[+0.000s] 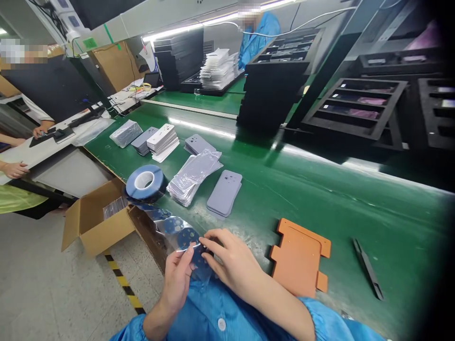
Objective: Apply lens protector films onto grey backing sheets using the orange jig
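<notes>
A clear film strip (173, 224) with round blue die-cut stickers runs from the blue roll (146, 182) toward my body. My left hand (177, 272) pinches the strip's near end between thumb and fingers. On the strip's other side is my right hand (231, 258), fingertips bent together at a blue sticker's edge; whether a piece is between them is hidden. Beyond the hands lie grey phone back panels (224, 193) and a stack of film-wrapped panels (194, 176). An orange fixture plate (298, 258) rests right of my right forearm, with black tweezers (368, 269) farther right.
More panel stacks (163, 142) stand at the back left of the green table (270, 189). Black trays (273, 90) are piled behind. An open cardboard box (103, 232) is below the table's left edge. Other people are at the left and behind the bench.
</notes>
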